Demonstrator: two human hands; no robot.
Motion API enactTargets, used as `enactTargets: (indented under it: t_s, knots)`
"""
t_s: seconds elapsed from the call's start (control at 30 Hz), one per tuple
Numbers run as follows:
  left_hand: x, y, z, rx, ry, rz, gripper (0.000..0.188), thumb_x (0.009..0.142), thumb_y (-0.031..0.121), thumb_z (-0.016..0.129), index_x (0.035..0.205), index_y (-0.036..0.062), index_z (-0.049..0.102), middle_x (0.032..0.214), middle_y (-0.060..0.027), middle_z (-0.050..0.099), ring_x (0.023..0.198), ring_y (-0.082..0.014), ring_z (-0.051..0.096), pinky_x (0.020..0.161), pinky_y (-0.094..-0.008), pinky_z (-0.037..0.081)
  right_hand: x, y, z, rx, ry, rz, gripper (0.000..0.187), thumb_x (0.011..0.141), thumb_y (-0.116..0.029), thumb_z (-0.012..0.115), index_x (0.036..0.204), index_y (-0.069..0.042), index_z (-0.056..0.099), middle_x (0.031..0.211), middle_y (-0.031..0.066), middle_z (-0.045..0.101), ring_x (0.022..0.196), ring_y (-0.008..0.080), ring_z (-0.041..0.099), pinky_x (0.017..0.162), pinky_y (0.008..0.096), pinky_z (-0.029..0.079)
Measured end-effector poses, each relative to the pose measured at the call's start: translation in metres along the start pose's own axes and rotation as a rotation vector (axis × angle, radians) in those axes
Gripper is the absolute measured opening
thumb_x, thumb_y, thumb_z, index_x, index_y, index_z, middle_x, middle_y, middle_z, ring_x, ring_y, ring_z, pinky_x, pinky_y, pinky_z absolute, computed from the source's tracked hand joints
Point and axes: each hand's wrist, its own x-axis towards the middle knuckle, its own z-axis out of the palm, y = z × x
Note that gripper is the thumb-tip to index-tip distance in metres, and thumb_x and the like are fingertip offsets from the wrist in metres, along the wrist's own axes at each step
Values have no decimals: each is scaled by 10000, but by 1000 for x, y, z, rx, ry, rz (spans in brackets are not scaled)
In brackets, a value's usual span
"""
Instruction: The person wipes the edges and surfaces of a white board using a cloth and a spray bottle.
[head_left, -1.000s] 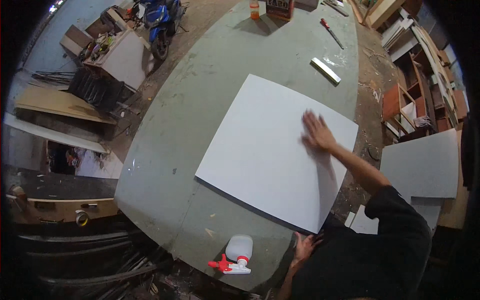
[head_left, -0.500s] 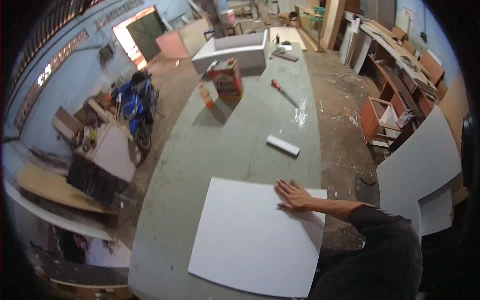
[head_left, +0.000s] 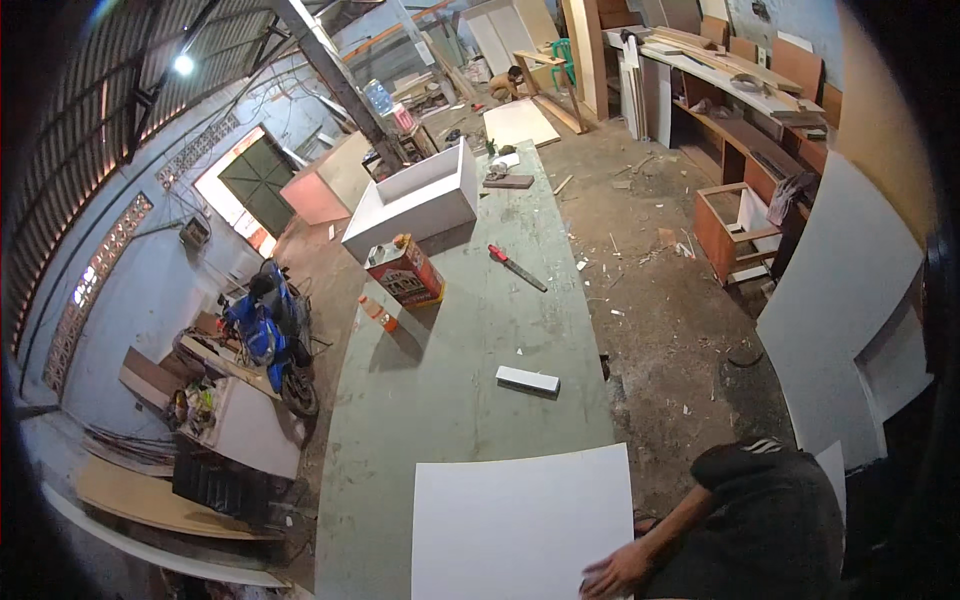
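A white flat board lies on the long grey-green worktable, its near part cut off by the lower edge of the picture. My right hand rests palm down on the board beside its right edge. The fingers are stretched out, slightly smeared, and hold nothing. My left hand is out of view. Beyond the board lies a small white block with a dark side. Farther along are a red-handled saw or file-like tool, a red metal can and an orange bottle.
A white open box stands at the table's far end. Left of the table is a blue motorcycle. To the right are a leaning white panel, a wooden drawer frame and floor scraps. A person crouches far back.
The view has tilted up, so the board and table things sit lower in the picture. My right hand has moved from the board's far edge nearer to me, along its right side.
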Motion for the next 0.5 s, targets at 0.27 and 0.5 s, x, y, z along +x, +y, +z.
enactTargets:
  t_s: [0.27, 0.5]
  knots:
    - [-20, 21, -26, 147, -18, 240, 637, 912, 593, 476, 1198, 25, 479, 1094, -179, 527, 1031, -350, 522, 940, -550, 433, -49, 54, -110, -318, 392, 1064, 511, 914, -223, 537, 1359, 8, 438, 1451, 172, 418, 1383, 321, 351, 1167, 457, 243]
    - [-41, 44, -49, 374, 33, 574, 614, 902, 585, 507, 1151, 24, 497, 1043, -168, 538, 984, -339, 532, 914, -546, 443, 15, -48, 17, 455, 117, 137, 371, 956, -190, 475, 1254, -5, 596, 1337, 207, 547, 1335, 349, 442, 1152, 459, 293]
